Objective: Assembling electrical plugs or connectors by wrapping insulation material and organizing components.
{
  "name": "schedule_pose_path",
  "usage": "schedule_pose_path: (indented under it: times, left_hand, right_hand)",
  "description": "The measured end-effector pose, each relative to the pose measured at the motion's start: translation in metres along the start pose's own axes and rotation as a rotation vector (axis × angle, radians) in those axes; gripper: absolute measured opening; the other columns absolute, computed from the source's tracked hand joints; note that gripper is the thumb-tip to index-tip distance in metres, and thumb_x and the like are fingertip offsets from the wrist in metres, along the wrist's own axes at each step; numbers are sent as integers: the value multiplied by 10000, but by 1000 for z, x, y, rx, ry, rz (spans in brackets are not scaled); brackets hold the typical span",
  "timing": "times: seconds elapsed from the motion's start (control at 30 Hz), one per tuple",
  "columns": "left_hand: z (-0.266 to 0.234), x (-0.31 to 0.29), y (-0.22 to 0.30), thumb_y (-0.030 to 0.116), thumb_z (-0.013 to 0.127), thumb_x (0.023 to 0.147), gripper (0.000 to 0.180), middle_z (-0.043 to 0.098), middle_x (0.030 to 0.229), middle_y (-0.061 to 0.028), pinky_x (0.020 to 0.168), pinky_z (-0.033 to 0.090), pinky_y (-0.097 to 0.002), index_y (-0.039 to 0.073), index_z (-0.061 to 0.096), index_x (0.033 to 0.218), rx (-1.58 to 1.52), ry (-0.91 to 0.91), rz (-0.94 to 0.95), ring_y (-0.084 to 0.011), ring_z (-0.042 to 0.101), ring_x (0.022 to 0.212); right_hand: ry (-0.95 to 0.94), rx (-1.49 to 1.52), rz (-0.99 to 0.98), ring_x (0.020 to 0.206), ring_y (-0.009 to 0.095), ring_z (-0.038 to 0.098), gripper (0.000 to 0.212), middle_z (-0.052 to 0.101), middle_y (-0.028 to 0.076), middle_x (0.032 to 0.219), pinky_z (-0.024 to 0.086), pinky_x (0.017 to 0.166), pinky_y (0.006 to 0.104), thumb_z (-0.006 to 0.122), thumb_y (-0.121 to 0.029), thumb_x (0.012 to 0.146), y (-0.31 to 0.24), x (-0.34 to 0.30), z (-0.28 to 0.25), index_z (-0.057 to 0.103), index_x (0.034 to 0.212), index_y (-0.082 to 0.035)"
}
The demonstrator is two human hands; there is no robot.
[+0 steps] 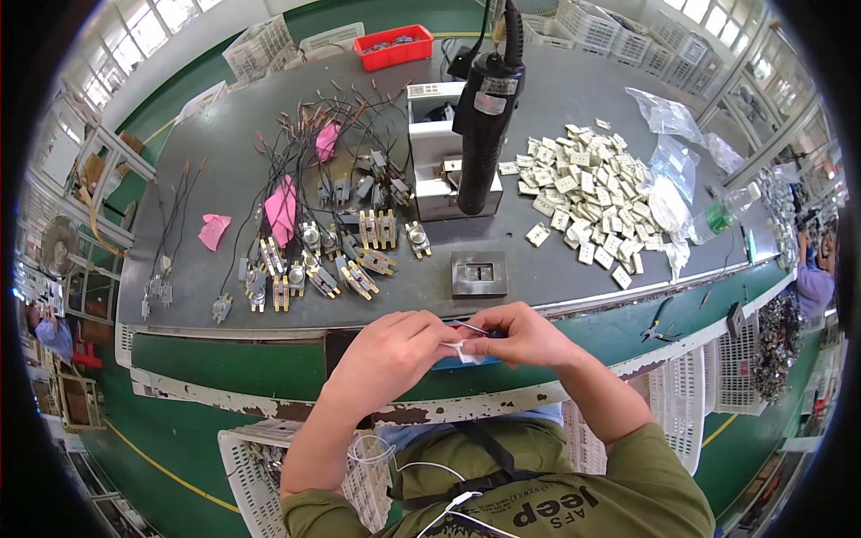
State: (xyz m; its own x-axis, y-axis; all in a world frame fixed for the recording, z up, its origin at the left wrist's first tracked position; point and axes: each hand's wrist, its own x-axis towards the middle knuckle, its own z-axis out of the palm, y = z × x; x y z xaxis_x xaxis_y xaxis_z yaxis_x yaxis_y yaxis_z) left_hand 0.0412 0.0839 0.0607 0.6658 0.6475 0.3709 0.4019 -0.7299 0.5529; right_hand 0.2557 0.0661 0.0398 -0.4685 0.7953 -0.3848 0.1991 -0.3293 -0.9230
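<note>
Both my hands meet just in front of the table's near edge. The fingers of my left hand (387, 351) are closed on a small white piece (462, 351), too covered to name exactly. My right hand (525, 336) pinches the same piece from the other side, thumb against fingers. A thin pale rod or wire shows between the hands. Under them, part of something blue (466, 362) is visible. Just beyond my hands sits a square metal block (479, 274) with a slotted recess. Behind it hangs a black power screwdriver (489, 125) over a white and metal fixture (429, 179).
Small metal-and-grey assemblies (359, 273) with black wires and pink scraps (281, 211) cover the left. A heap of cream plates (592, 193), plastic bags (668, 161) and a clear bottle (728, 212) lie right. Pliers (661, 325) rest near the edge; a red bin (393, 47) stands behind.
</note>
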Motion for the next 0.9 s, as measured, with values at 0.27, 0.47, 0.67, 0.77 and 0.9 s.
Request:
schedule_pose_path:
  times: [0.27,0.47,0.67,0.77,0.9]
  left_hand:
    - [7,-4,-3,58,706,701,157,599,795,-60,641,491,-346,58,606,822,9,49,-30,-243,598,720]
    - [7,-4,-4,58,715,695,170,600,792,-59,644,486,-345,51,607,826,-11,18,20,-244,599,721]
    - [19,-9,-1,54,719,706,171,604,782,-66,638,487,-339,46,602,830,-33,102,-100,-245,604,721]
    - [32,-14,-1,40,710,722,189,612,798,-73,651,495,-327,43,608,881,-31,171,-130,-246,612,733]
    - [43,-17,16,13,688,743,288,625,857,-82,704,508,-322,29,625,1023,-161,239,-224,-253,625,791]
  right_hand:
    - [65,29,-28,530,5,439,242,641,-27,776,329,429,177,696,-213,828,7,-3,6,667,1014,-60]
    - [58,50,-131,531,-5,399,240,565,-69,679,298,415,184,666,-257,854,11,1,3,672,1021,-85]
    - [100,18,-21,524,-2,413,202,593,-51,706,306,415,176,665,-212,852,5,-4,4,673,1001,-77]
    - [187,23,-46,524,-3,423,192,592,-48,702,314,417,172,649,-192,861,10,-3,8,670,999,-61]
    - [456,121,-124,522,-4,436,211,593,-52,689,317,413,169,611,-181,883,23,5,21,658,1038,-46]
